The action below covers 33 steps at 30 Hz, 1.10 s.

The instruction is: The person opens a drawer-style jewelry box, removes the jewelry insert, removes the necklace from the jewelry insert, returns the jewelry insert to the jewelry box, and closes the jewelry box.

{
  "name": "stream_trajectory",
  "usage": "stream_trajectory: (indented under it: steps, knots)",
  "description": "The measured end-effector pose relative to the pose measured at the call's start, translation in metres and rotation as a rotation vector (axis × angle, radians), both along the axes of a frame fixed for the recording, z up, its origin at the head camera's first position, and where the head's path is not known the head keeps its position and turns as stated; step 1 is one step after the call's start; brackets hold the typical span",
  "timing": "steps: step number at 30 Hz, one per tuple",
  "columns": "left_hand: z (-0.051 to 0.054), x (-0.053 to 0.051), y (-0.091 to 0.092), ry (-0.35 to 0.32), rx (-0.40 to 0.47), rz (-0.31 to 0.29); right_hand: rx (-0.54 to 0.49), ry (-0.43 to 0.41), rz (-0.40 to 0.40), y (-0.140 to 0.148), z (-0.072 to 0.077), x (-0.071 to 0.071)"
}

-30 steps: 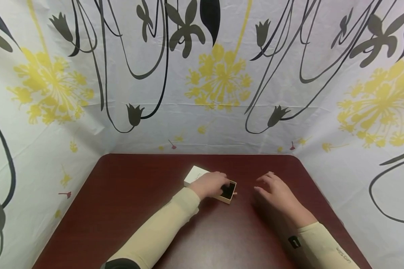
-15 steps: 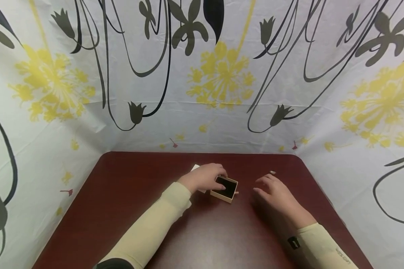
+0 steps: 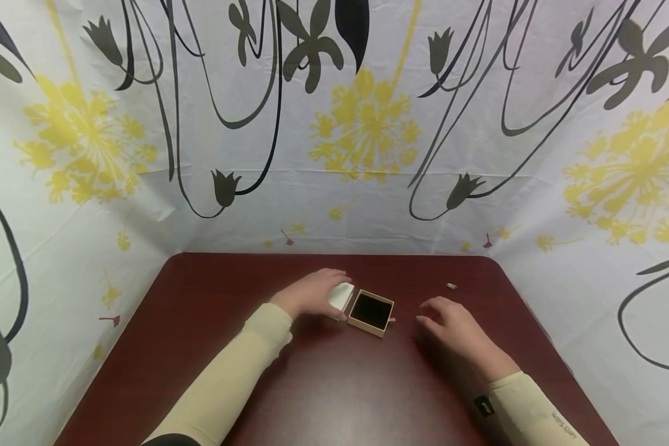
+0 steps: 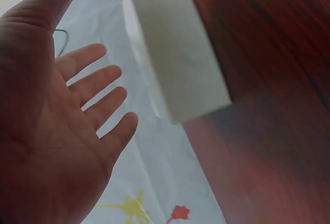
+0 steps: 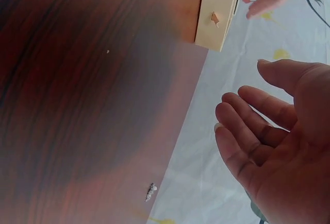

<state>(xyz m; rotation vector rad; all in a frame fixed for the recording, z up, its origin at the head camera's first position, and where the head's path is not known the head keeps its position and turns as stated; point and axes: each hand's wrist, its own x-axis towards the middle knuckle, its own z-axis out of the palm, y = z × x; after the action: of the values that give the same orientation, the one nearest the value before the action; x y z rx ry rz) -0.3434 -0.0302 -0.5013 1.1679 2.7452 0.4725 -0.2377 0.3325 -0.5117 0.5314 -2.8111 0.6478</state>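
My left hand [image 3: 312, 295] is at the white box sleeve [image 3: 341, 297], its thumb near the front edge and its fingers toward the far side. In the left wrist view those fingers [image 4: 105, 100] are extended and spread, apart from the sleeve's near end. To the right of the sleeve lies a cream box drawer [image 3: 370, 313] with a black lining and a small pull tab [image 5: 215, 19]. My right hand [image 3: 459, 331] hovers to the right of the drawer, its fingers loosely bent around nothing. Beyond it lies a tiny silvery ornament [image 3: 451, 286], too small to identify.
Everything lies on a dark red-brown table [image 3: 245, 272] with rounded far corners. A white cloth [image 3: 362, 229] with printed flowers hangs behind it and along both sides. A tiny pale speck [image 5: 108, 52] shows on the wood.
My left hand has moved left from over the drawer to the sleeve, uncovering the black lining. My right hand has drawn back slightly, leaving the silvery ornament in full view.
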Motion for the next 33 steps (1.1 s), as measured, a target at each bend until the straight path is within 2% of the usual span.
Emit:
stream_trajectory:
  steps: [6,14,23,28,33]
  knots:
    - [-0.011,-0.003,-0.011,0.006,-0.052,-0.003,-0.006,-0.010,0.005,-0.001,-0.001,-0.001]
    - [-0.025,-0.006,-0.013,0.018,-0.119,0.002,-0.002,-0.042,-0.002,-0.002,-0.001,0.000]
    - [-0.022,-0.002,-0.007,0.040,-0.166,0.032,-0.002,-0.026,0.009,-0.004,-0.001,0.000]
    - [-0.021,0.000,-0.003,0.017,-0.150,0.057,0.001,-0.017,0.018,-0.006,-0.001,-0.002]
    - [-0.024,0.001,-0.004,0.017,-0.122,0.042,0.002,-0.033,0.018,-0.009,0.000,-0.004]
